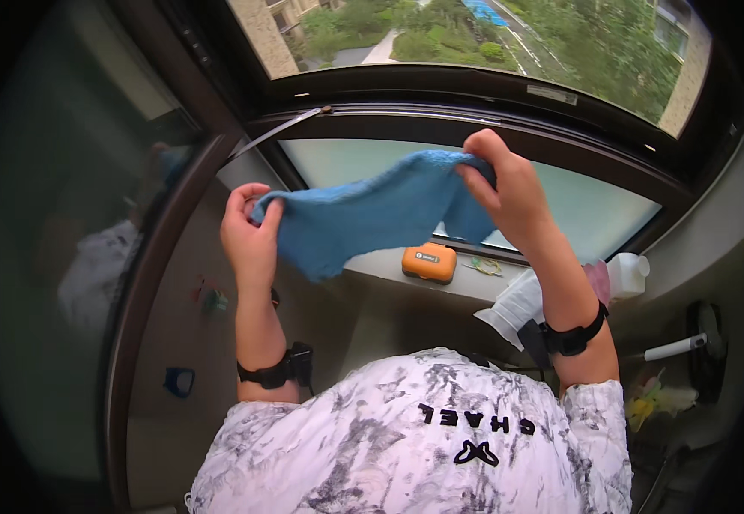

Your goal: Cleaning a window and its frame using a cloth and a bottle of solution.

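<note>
Window sill [380, 265]
On it lie an orange case [428, 264], scissors-like tool [485, 266], white bag [513, 307], white bottle [629, 276].

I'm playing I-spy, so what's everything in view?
Window: one, dark-framed, top
Trees: several, green, outside
Frosted pane: one, greenish, below window
Glass panel: one, dark, far left
Ledge: one, grey, below pane
Cloth: one, blue, centre, held up
Case: one, orange, on ledge
Bag, perhaps: one, whitish, right of case
Bottle: one, white, right
Stick: one, white, far right
Unclear bits: some, yellowish, lower right
Armbands: two, black, either side
Shirt: one, white-grey, bottom
Left grip: one, bare, cloth's left end
Right grip: one, bare, cloth's right end
</note>
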The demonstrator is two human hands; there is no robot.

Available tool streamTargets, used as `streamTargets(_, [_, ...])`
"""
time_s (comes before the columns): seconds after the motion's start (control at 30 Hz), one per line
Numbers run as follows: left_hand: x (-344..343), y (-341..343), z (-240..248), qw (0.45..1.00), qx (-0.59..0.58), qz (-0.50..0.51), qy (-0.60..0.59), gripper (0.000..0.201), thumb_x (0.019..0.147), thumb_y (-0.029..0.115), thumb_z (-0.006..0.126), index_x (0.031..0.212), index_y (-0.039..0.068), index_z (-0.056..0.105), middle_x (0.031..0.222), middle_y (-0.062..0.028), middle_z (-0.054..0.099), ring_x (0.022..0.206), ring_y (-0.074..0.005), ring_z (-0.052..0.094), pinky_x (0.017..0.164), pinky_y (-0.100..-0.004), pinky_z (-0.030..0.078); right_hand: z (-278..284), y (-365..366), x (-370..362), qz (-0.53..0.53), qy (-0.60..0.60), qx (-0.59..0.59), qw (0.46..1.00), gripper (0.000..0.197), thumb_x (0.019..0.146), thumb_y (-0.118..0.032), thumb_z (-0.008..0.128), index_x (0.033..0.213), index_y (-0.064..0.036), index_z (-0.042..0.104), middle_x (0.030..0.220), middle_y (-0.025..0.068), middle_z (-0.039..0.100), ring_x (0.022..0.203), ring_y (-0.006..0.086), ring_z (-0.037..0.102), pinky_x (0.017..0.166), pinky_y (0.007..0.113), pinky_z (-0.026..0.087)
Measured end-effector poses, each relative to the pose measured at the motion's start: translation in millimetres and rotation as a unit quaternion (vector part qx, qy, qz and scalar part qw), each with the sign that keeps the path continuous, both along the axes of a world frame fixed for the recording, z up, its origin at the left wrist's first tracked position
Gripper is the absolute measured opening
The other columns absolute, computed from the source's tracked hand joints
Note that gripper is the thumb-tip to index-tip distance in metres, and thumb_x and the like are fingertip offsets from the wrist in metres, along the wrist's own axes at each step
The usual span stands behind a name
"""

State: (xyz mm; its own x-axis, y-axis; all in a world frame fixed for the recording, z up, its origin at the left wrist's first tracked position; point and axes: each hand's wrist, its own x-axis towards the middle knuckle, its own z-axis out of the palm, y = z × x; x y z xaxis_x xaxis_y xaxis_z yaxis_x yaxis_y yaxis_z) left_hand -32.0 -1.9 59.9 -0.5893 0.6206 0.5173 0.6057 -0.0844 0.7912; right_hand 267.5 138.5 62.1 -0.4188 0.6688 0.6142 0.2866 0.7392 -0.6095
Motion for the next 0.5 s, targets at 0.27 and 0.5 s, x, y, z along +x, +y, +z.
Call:
streamTargets(0.27, [-5, 87, 82, 0.972, 0.221, 0.06, 0.052, 0.013, 0.092, 0.005, 0.072, 0.099, -0.002, 0.064, 0.09, -0.0084, 0.067, 0.076, -0.021, 0.073, 0.065, -0.0294, 0.06, 43, 22, -40, 0.005, 0.065, 0.135, 0.989, 0.022, 0.086, -0.013, 0.073, 0.103, -0.0113, 0.06, 0.09, 0.0121, 0.069, 0.086, 0.0351, 0.068, 0.077, 0.041, 0.052])
streamTargets(0.5, [-80, 202, 55, 0.912, -0.21, 0.229, 0.267, 0.04, 0.094, 0.012, 0.053, 0.121, -0.017, 0.054, 0.127, -0.0345, 0.053, 0.115, -0.0427, 0.062, 0.1, -0.0427, 0.052, 47, 61, -100, 0.033, -0.034, 0.201, 0.978, 0.028, 0.087, -0.009, 0.07, 0.115, -0.0116, 0.066, 0.107, 0.0108, 0.065, 0.11, 0.0326, 0.062, 0.091, 0.042, 0.053])
